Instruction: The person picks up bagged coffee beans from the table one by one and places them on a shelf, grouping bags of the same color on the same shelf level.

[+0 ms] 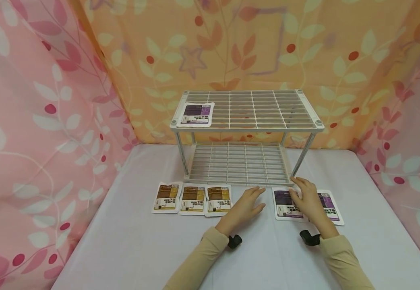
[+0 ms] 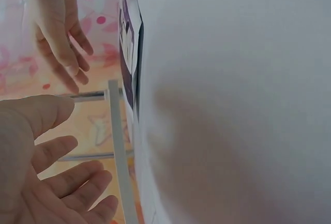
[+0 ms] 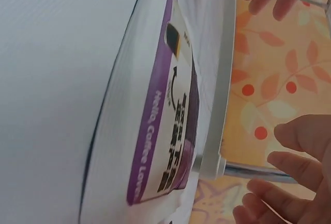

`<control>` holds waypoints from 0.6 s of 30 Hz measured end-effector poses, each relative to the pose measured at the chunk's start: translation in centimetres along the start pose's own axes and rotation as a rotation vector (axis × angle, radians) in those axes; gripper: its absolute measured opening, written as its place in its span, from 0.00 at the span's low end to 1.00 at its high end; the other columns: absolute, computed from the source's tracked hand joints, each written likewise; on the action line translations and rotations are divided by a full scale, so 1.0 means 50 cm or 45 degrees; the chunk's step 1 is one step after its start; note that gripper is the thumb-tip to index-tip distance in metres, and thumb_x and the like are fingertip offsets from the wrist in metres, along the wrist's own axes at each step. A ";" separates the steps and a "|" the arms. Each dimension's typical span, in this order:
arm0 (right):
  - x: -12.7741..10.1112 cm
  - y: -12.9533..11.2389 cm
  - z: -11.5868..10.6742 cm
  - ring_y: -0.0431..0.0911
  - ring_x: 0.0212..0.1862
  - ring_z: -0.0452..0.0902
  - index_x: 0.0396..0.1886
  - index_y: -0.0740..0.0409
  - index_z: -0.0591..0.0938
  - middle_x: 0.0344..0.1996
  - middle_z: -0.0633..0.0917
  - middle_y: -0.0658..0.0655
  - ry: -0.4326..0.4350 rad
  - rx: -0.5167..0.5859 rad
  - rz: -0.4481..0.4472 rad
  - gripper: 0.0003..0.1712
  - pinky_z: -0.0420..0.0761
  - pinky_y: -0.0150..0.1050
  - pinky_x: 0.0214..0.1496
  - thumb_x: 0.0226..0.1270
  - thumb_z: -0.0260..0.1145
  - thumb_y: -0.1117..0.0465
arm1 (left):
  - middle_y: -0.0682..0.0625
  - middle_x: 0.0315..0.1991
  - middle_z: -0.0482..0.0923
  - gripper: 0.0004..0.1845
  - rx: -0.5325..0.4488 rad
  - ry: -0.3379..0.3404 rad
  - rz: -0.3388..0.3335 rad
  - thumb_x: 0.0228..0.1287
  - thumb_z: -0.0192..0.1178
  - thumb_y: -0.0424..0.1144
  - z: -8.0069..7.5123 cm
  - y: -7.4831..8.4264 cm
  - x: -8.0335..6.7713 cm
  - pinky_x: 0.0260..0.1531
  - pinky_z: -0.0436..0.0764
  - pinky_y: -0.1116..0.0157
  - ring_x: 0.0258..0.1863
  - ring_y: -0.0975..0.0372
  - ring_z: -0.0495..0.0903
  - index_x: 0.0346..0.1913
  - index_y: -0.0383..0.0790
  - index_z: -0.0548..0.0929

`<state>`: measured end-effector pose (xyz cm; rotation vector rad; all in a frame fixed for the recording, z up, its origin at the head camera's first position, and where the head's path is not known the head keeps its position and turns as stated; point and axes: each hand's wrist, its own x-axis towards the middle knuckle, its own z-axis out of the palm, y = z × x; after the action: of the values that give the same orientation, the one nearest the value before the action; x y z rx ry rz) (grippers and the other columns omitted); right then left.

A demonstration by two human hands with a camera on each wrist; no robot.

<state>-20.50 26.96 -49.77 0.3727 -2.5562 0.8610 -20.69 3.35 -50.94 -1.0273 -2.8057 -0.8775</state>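
Nearest to me are two beige sleeves reaching in over the white worktop point(image 1: 130, 249), each wrist wearing a small black camera. The left hand point(image 1: 244, 206) lies out in the middle of the worktop with fingers straight and loosely spread, holding nothing; the wrist view shows the palm open and the fingers relaxed. The right hand point(image 1: 305, 199) sits over two purple coffee sachets lying side by side: its fingers are straight and rest on the right edge of the nearer purple sachet point(image 1: 286, 204), while the second purple sachet point(image 1: 331, 207) is partly hidden under the hand and wrist. It pinches neither of them, as far as I can see. From the right wrist camera the purple sachet point(image 3: 173, 131) lies flat on the cloth, just beside the rack's lower frame.

To the left of the left hand, three brown and yellow sachets point(image 1: 192, 199) lie in a tidy row, edges touching or slightly overlapping. Just behind all of them stands a white two-tier wire rack point(image 1: 247, 121). Its lower shelf is just above the worktop, and on the near left corner of its top shelf rests another purple sachet point(image 1: 195, 114), lying flat. Pink and orange leaf-print curtains point(image 1: 39, 121) close in the back and both sides.
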 end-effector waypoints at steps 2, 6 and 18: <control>-0.003 0.003 -0.004 0.70 0.53 0.64 0.56 0.71 0.73 0.51 0.72 0.76 -0.019 -0.006 0.021 0.24 0.64 0.64 0.52 0.59 0.63 0.68 | 0.42 0.65 0.65 0.28 0.009 -0.016 0.012 0.69 0.51 0.45 0.006 0.003 0.006 0.64 0.65 0.64 0.65 0.54 0.64 0.68 0.40 0.62; -0.010 0.008 -0.010 0.71 0.51 0.66 0.55 0.73 0.73 0.49 0.74 0.77 -0.039 -0.021 0.051 0.24 0.65 0.64 0.52 0.60 0.62 0.67 | 0.42 0.63 0.68 0.27 0.025 -0.042 0.030 0.69 0.52 0.44 0.018 0.012 0.016 0.64 0.64 0.65 0.64 0.55 0.66 0.67 0.38 0.63; -0.025 0.019 -0.024 0.57 0.33 0.70 0.53 0.76 0.74 0.36 0.78 0.73 -0.112 -0.087 0.102 0.23 0.68 0.47 0.34 0.60 0.63 0.66 | 0.48 0.57 0.75 0.27 0.086 -0.064 0.007 0.67 0.53 0.47 0.050 0.030 0.033 0.57 0.71 0.66 0.56 0.58 0.73 0.66 0.42 0.66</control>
<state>-19.39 28.60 -49.98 0.2951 -2.6900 0.7997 -20.66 6.55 -51.96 -1.0615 -2.8501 -0.7610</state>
